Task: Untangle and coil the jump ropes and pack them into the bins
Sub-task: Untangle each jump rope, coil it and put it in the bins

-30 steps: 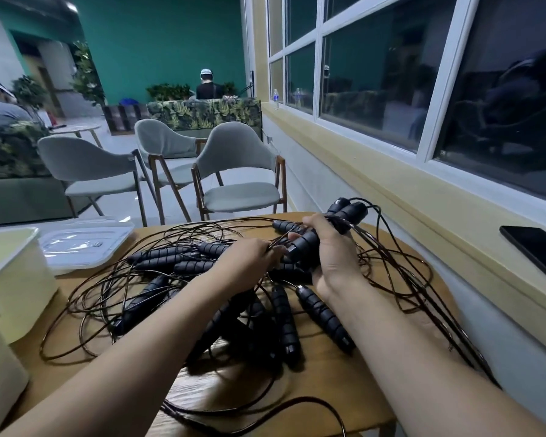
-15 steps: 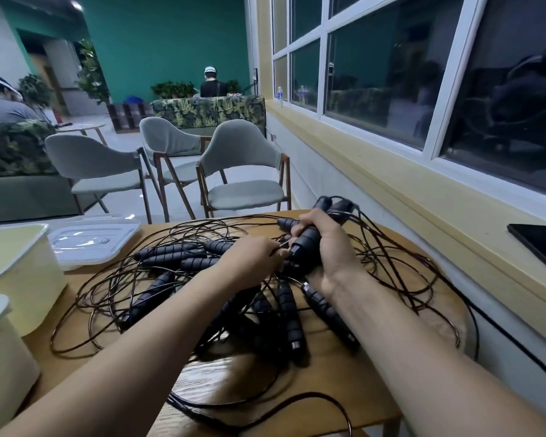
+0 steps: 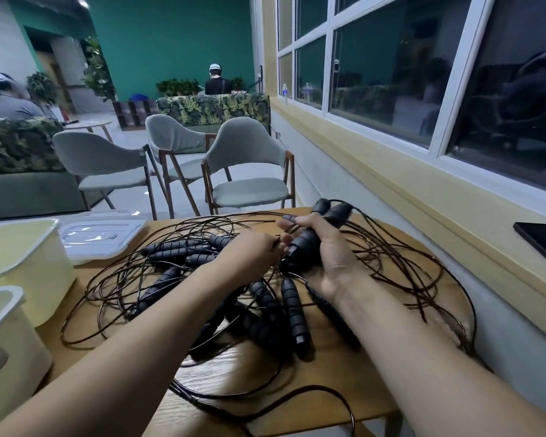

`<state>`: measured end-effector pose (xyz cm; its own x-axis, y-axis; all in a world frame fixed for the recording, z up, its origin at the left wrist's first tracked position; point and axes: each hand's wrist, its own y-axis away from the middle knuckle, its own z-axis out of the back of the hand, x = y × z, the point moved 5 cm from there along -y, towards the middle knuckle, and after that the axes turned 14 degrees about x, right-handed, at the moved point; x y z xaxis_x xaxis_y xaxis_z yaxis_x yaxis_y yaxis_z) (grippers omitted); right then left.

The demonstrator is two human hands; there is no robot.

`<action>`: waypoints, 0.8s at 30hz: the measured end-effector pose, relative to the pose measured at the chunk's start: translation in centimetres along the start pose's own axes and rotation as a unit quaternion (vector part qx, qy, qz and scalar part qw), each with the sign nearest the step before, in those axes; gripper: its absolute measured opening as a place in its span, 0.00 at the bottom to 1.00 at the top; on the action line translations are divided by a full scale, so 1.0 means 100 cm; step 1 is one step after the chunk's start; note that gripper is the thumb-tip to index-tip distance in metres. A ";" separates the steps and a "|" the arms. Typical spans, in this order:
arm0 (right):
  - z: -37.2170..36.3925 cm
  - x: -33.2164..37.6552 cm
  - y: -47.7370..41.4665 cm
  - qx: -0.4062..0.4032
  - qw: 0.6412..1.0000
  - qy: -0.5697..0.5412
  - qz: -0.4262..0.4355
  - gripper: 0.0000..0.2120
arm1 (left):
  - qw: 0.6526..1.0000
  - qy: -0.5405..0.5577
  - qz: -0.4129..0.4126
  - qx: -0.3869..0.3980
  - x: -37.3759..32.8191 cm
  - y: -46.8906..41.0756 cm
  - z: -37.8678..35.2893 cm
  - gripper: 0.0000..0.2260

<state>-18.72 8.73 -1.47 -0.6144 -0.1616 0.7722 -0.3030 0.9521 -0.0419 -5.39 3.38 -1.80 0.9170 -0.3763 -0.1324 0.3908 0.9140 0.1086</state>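
The tangled jump ropes (image 3: 202, 279) are lying heaped across the middle of the tabletop (image 3: 344, 373), with cords spilling toward its right edge and the bins (image 3: 22, 253) standing at its left edge. The right hand (image 3: 331, 257) is gripping two ribbed handles (image 3: 306, 241), fingers (image 3: 306, 220) curled round them. The left hand (image 3: 249, 255) is seemingly pinching a thin cord (image 3: 279, 246) just beside them, its fingertips partly hidden. The cords are looking light, springy and slippery, so the grippy handles are probably offering the surest hold

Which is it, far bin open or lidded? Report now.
Open: the far bin has no lid on; a clear lid lies beside it.
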 end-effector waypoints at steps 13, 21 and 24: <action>-0.020 0.041 0.002 0.030 0.996 -0.047 0.072 0.07 | 0.988 0.131 -0.065 -0.041 0.022 0.017 0.034 0.18; -0.024 0.016 0.009 0.046 0.993 0.031 -0.102 0.05 | 0.908 0.416 0.034 -0.034 0.071 0.041 0.058 0.20; -0.024 -0.002 0.015 0.096 0.970 0.053 -0.216 0.06 | 0.822 0.568 0.023 0.025 0.088 0.049 0.050 0.16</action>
<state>-17.32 10.81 -0.12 -0.3244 -0.4972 0.8047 -0.6517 0.7341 0.1908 5.04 3.79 2.49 0.2747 0.0695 -0.9590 0.3866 0.9052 0.1763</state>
